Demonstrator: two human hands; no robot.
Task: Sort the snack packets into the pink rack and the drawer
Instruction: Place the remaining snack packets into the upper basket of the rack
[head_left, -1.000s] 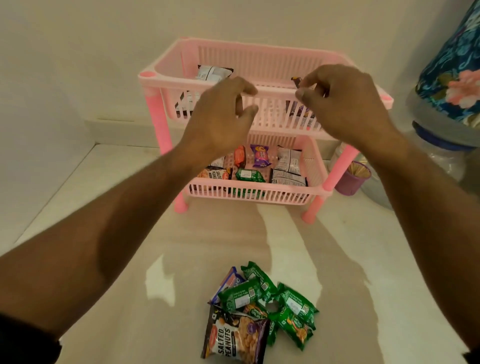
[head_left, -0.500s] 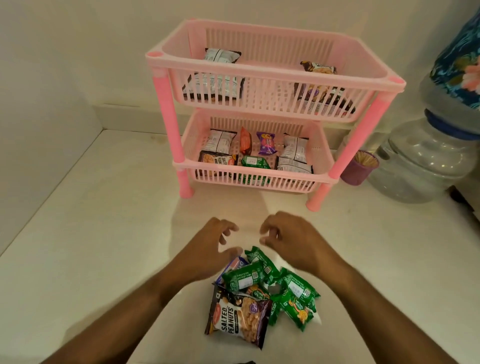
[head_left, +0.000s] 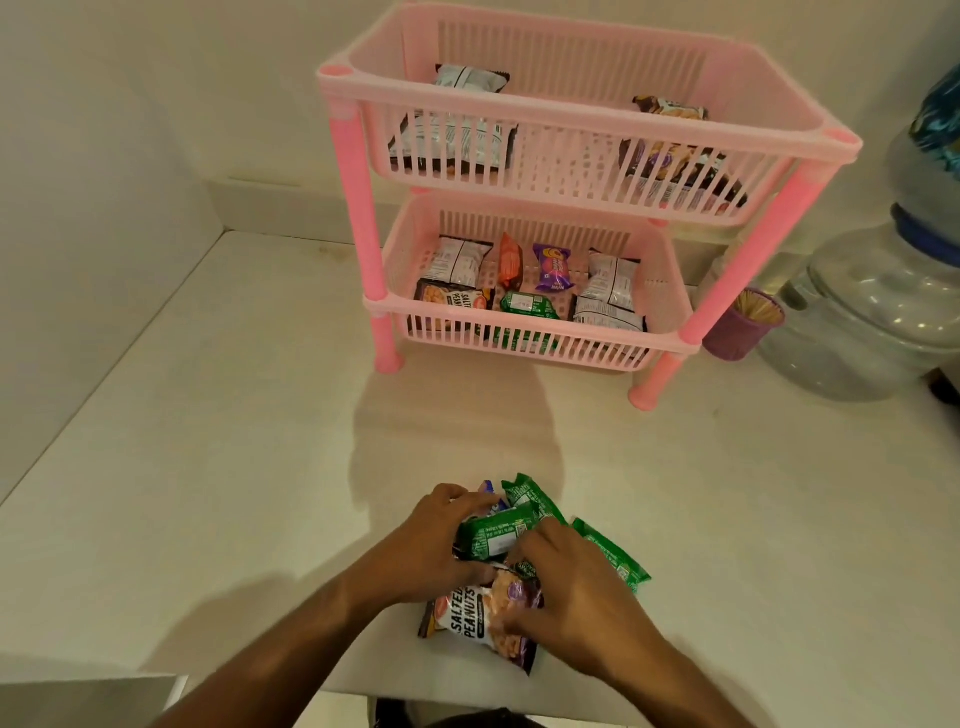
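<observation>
Both my hands are down on the small heap of snack packets at the near edge of the pale bench (head_left: 218, 467). My left hand (head_left: 434, 545) has its fingers curled over the left side of the heap, gripping a green packet (head_left: 496, 532) that lies on top, with a blue packet (head_left: 488, 488) peeking out just behind my fingertips. My right hand (head_left: 569, 597) is curled down onto the salted peanuts packet (head_left: 467, 616), its thumb and fingers pinching the pack's right side; two more green packets (head_left: 615, 558) lie just beside and partly under that hand. Farther back on the bench stands the pink rack (head_left: 587, 119), well apart from the heap. Its upper basket holds a white-backed packet on the left and a brown one on the right. The lower basket holds several more: white-backed packs, another peanuts pack, an orange one, a purple one and a green one. Just right of the rack stands a purple cup of toothpicks (head_left: 743, 327), and beside it a large clear water bottle (head_left: 862, 322).
</observation>
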